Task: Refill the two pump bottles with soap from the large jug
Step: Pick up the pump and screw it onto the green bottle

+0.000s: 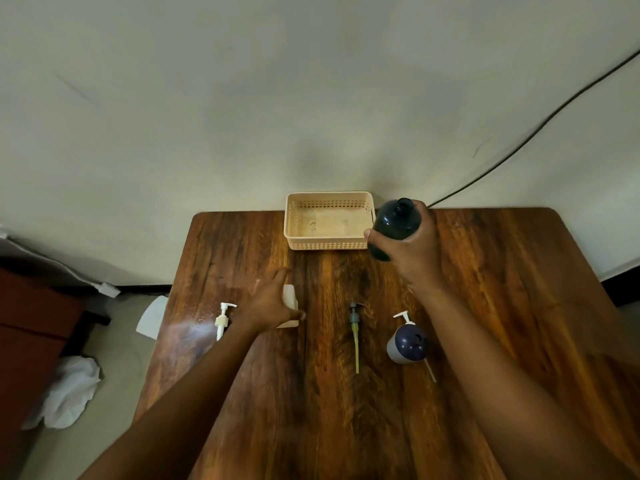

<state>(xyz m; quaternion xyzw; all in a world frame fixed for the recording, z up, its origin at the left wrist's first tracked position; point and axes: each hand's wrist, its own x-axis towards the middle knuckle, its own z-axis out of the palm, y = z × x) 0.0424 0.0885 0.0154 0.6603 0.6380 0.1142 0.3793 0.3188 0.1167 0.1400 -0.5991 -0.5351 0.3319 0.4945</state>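
My right hand (412,252) is shut on a dark bottle (396,221) with an open neck and holds it above the table beside the basket. My left hand (272,303) reaches with spread fingers over a cream-white container (290,296) on the table, which it largely hides. A blue-and-lavender bottle (406,342) stands near my right forearm. A white pump head (403,317) shows behind it and a thin white tube in front. A grey pump with a yellowish tube (355,336) lies at the centre. Another white pump (222,319) lies at the left.
A beige perforated basket (327,242) sits at the wooden table's (311,410) far edge against the wall. A dark cable (519,143) runs along the wall at the right. White cloth (69,393) and paper lie on the floor to the left.
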